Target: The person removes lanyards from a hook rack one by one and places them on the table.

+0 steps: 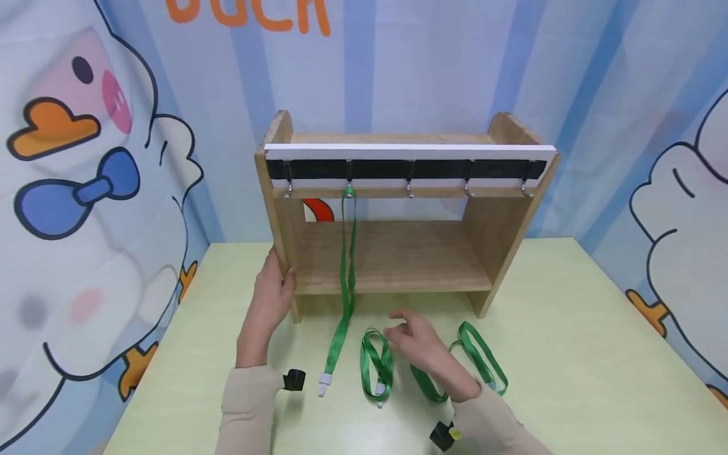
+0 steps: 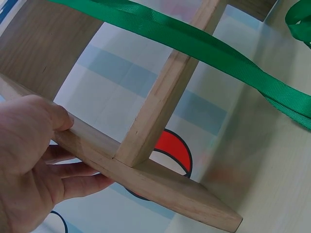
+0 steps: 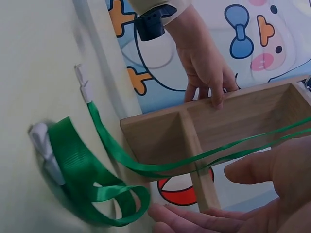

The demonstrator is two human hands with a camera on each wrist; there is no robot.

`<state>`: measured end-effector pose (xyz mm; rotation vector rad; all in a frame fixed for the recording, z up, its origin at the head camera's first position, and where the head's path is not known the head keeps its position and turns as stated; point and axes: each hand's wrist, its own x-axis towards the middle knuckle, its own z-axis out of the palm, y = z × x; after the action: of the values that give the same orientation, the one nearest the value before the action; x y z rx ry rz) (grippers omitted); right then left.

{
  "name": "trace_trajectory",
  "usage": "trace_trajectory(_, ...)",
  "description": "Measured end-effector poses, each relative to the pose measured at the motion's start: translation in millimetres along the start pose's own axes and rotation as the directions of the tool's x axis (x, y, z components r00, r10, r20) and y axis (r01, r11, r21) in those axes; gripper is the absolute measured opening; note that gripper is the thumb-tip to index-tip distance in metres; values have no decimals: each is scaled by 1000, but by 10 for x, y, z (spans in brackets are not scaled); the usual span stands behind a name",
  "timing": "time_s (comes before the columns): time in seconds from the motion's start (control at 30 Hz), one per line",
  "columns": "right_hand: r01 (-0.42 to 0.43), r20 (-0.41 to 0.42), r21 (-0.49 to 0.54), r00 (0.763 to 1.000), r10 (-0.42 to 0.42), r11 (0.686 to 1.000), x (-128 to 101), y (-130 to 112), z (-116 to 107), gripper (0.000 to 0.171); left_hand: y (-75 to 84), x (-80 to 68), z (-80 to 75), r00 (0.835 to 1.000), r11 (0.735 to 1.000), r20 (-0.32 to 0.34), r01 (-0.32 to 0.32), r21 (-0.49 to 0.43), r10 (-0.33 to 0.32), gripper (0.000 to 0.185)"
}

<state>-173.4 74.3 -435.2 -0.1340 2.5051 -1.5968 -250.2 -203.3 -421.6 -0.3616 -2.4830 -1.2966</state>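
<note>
Grips the left side panel of the wooden rack (image 1: 392, 256) with the left hand (image 1: 274, 292), left of centre in the head view, with thumb on the inner side and fingers round the outer. Has the right hand (image 1: 418, 341) at lower centre, released and loosely spread, just beside a coiled lanyard (image 1: 364, 366); cannot tell whether touching. Shows that green coil lying on the table (image 1: 591, 354), with a white clip (image 1: 380, 390) at the lower end. Shows also, left of centre, a hanging lanyard (image 1: 344, 272), looped on the second from left of five hooks (image 1: 409, 188) and trailing down in front of the lower shelf. Includes more green strap (image 1: 479, 360) at lower right, partly hidden by the right forearm. Ends, along the top and sides of the frame, in a duck-printed backdrop (image 1: 432, 69).
</note>
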Motion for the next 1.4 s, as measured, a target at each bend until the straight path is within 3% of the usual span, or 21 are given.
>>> trace_trajectory(0.33, 134, -10, -82, 991, -135, 988, 107, -252, 53, 41, 5, 7, 13, 1000, 1000, -6, 11, 1, -11, 62)
trace_trajectory(0.6, 256, -21, -130, 965, -260, 958, 215, -481, 116, 42, -8, -12, 1, 1000, 1000, -11, 2, 6, -2, 62)
trace_trajectory(1.0, 385, -144, -55, 910, -389, 921, 300, -933, 137, 54, -5, -15, 2, 1000, 1000, -21, -5, 8, 5, 61)
trace_trajectory(1.4, 468, -173, 23, 872, -458, 883, 429, -1102, 107, 43, -12, -9, 16, 999, 1000, -31, -21, 13, 21, 63)
